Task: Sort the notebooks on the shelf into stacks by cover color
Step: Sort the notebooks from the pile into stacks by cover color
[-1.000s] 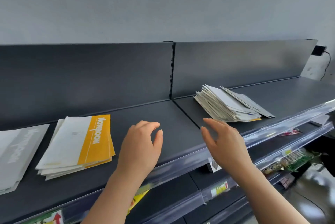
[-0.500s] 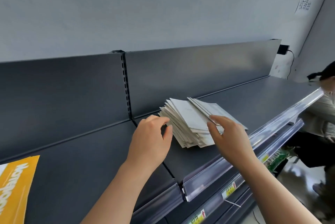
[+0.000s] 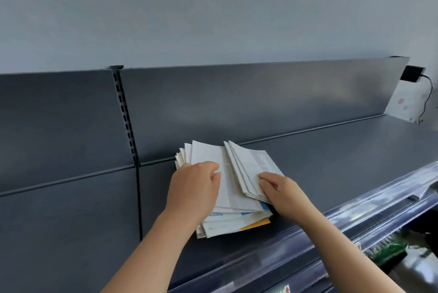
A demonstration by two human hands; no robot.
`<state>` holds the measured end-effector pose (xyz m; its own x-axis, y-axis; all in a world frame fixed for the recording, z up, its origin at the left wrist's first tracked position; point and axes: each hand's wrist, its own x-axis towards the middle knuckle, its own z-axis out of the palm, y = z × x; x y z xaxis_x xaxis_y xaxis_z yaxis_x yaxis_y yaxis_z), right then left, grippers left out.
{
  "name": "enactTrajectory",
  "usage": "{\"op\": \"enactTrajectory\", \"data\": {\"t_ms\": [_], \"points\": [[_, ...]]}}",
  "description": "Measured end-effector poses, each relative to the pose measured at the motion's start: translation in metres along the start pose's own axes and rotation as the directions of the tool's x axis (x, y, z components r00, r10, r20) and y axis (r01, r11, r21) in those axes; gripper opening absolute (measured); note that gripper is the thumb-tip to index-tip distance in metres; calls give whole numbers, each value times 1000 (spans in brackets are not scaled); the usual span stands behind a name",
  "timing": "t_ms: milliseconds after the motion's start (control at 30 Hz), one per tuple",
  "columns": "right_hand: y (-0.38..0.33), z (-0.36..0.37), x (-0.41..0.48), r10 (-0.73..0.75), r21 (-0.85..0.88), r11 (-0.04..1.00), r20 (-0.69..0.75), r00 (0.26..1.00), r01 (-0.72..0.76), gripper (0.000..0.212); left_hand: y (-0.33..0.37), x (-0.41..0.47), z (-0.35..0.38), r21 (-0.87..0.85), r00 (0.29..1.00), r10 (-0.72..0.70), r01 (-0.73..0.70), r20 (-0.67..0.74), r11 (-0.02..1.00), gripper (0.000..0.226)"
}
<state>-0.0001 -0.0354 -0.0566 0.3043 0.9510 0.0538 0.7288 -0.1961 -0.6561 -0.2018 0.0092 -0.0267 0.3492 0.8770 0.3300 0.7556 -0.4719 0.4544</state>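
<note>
A pale wall (image 3: 213, 8) fills the view above and behind the stack. The dark grey shelf (image 3: 331, 162) carries the stack and runs off to both sides of it. Its back panel (image 3: 237, 103) stands upright just behind the stack. A slotted post (image 3: 125, 114) splits that panel to the stack's left. A clear rail (image 3: 355, 216) edges the shelf in front of the stack and to its right.

The stack (image 3: 232, 224) of notebooks lies flat on the shelf, loosely fanned. Most covers show white or grey. Blue and yellow edges peek out low at its near right corner.

The left hand (image 3: 194, 188) rests on the stack's left half with its fingers bent on the uppermost white cover. Whether it grips or only presses cannot be told.

The right hand (image 3: 284, 194) is at the stack's right side. Its fingers (image 3: 267, 177) curl over the near edge of the top notebooks (image 3: 251, 167) and grasp them. These few grey ones sit skewed on the stack's right half.

A black box (image 3: 412, 74) with a cable (image 3: 426, 98) is on the wall well off to the stack's right.
</note>
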Motion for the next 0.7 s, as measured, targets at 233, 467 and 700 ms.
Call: {"op": "enactTrajectory", "data": {"t_ms": [233,467,700], "points": [[3,-5,2,-343,189,925,43,938,330,26,32,15,14,121,976,-216,215,-6,969,38],[14,-17,6,-415,246,893,132,900,376,31,41,20,27,146,941,-336,339,-44,930,35],[41,-17,19,-102,-23,994,90,991,105,30,42,21,24,-22,918,-373,373,-138,928,29]]}}
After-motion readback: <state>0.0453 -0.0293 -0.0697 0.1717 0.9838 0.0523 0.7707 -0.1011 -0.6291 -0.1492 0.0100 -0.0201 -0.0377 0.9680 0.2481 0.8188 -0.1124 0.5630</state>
